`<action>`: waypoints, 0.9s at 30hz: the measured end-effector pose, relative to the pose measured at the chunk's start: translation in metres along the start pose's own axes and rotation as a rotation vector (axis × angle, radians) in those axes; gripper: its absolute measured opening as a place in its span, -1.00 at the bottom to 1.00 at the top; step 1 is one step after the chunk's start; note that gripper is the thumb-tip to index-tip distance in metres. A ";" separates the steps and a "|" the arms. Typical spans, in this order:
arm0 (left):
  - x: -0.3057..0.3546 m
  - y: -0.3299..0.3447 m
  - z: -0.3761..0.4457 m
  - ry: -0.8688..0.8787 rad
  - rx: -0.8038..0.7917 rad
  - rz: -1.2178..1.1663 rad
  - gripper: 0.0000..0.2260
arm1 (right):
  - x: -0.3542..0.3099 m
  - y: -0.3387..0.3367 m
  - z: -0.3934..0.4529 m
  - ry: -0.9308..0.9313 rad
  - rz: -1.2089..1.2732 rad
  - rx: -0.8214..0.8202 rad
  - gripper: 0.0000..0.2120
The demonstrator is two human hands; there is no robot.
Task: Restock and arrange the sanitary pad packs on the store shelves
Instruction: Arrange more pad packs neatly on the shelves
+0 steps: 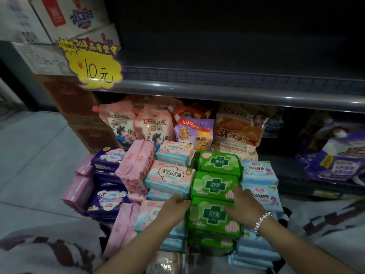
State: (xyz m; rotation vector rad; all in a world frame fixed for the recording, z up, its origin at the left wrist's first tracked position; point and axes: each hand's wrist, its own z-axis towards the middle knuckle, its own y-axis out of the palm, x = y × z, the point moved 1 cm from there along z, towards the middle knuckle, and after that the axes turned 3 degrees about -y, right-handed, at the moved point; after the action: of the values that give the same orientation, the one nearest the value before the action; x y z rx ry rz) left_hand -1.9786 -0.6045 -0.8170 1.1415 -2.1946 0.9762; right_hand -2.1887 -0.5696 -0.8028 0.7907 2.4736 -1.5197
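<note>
Below the dark upper shelf (pixel 237 89), sanitary pad packs lie piled in rows in front of the lower shelf. Down the middle runs a column of three green packs: far one (pixel 217 161), middle one (pixel 214 185), nearest green pack (pixel 213 216) on top of a stack. Left hand (pixel 174 207) sits at that nearest pack's left edge, fingers curled against its side; whether they actually clamp it cannot be told. Right hand (pixel 244 204) lies on the pack's upper right part, fingers spread and fairly straight, reaching toward the middle pack; a beaded bracelet (pixel 261 220) circles the wrist.

Left of the green column: pink-and-blue packs (pixel 169 175) stacked flat, a pink pack (pixel 136 165) tilted on edge, then purple packs (pixel 107 200). Right of it, touching: pale blue packs (pixel 258 171).

Behind the pile, pouch refills (pixel 152 125) and an orange detergent bag (pixel 239 127) stand on the lower shelf. A yellow price sign (pixel 96 72) hangs at the upper shelf's left end, cardboard boxes (pixel 65 14) above it.
</note>
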 end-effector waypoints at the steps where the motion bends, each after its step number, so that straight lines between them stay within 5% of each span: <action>1: -0.004 0.003 0.002 -0.015 -0.014 -0.004 -0.71 | 0.003 0.002 0.001 0.014 0.026 -0.012 -0.29; 4: -0.014 0.007 0.012 -0.060 -0.068 -0.108 -0.65 | 0.007 0.006 0.000 0.039 0.158 -0.062 -0.21; 8: -0.018 0.013 0.018 -0.117 -0.145 -0.268 -0.80 | 0.005 0.011 -0.007 0.053 0.272 -0.129 -0.26; 20: -0.022 0.020 0.019 -0.026 -0.098 -0.256 -0.73 | 0.014 0.014 -0.009 0.069 0.489 -0.020 -0.30; 27: -0.008 0.015 0.013 -0.009 -0.068 -0.151 -0.64 | 0.007 0.007 -0.013 0.028 0.176 -0.028 -0.27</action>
State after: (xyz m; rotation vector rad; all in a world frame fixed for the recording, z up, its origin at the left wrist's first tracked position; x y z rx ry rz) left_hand -1.9877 -0.6048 -0.8367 1.2615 -2.0968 0.8287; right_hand -2.1890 -0.5536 -0.8043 1.0018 2.3663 -1.4196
